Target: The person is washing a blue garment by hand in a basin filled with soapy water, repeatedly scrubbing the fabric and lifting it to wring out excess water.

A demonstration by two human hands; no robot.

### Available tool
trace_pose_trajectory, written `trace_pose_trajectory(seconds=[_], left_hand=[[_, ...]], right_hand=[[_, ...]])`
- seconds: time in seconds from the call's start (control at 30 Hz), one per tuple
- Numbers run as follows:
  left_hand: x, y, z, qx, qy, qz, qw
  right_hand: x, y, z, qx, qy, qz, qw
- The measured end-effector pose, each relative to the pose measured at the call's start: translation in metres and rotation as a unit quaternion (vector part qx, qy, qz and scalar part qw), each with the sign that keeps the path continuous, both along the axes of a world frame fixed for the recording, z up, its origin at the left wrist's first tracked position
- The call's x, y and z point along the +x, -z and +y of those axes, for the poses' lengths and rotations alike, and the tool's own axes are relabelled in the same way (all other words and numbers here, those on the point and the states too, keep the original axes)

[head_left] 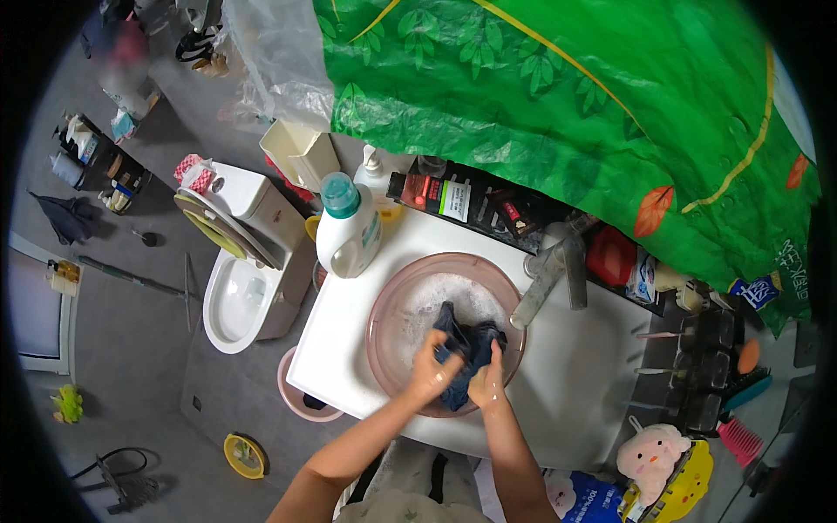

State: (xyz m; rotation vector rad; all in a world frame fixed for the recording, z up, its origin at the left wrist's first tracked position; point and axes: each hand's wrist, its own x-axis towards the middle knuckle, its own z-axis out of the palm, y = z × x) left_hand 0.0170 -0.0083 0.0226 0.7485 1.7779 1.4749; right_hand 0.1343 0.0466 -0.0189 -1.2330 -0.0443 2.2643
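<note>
A dark blue wet cloth (481,343), perhaps a garment, is bunched up over a round pinkish see-through basin (376,349). White suds (408,315) cover the water inside it. My left hand (434,370) grips the cloth's left side, its fingers curled and slightly blurred. On the other side, my right hand (488,383) is closed round the cloth with the thumb up along it. Both hands look wet and are close together at the basin's near side. The cloth's folds hide part of the fingers.
The basin stands on a white washstand (336,370). Right behind it, a grey faucet (551,270) reaches toward its rim. A white detergent bottle (344,240) with a teal cap stands at the back left. A green plastic sheet (523,96) hangs behind; a toilet (240,301) is at left.
</note>
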Motion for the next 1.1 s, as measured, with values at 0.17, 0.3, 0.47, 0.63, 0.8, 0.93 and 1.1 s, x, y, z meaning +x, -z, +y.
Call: trace_pose_trajectory(seconds=[0.17, 0.3, 0.47, 0.63, 0.8, 0.93, 1.1], left_hand=[[0.04, -0.008, -0.01, 0.073, 0.099, 0.175, 0.977], [0.003, 0.016, 0.015, 0.0, -0.007, 0.158, 0.987], [-0.005, 0.039, 0.005, 0.068, -0.002, 0.081, 0.994], [0.015, 0.003, -0.007, 0.045, 0.077, 0.288, 0.954], [0.018, 0.006, -0.001, 0.022, 0.03, 0.157, 0.987], [0.005, 0.016, 0.001, -0.015, 0.026, -0.089, 0.996], [-0.021, -0.01, -0.007, -0.044, 0.002, -0.275, 0.96]], right_hand=[[-0.009, 0.022, 0.01, 0.004, -0.08, 0.133, 0.988], [-0.029, 0.027, -0.016, 0.081, -0.021, -0.044, 0.996], [-0.029, -0.021, -0.003, 0.03, -0.01, 0.121, 0.992], [-0.027, -0.007, 0.005, -0.068, -0.044, 0.168, 0.982], [-0.024, 0.026, -0.009, 0.048, -0.017, 0.048, 0.998], [-0.03, 0.018, -0.013, 0.118, -0.017, -0.177, 0.977], [-0.026, -0.029, 0.007, 0.319, -0.073, -0.404, 0.854]])
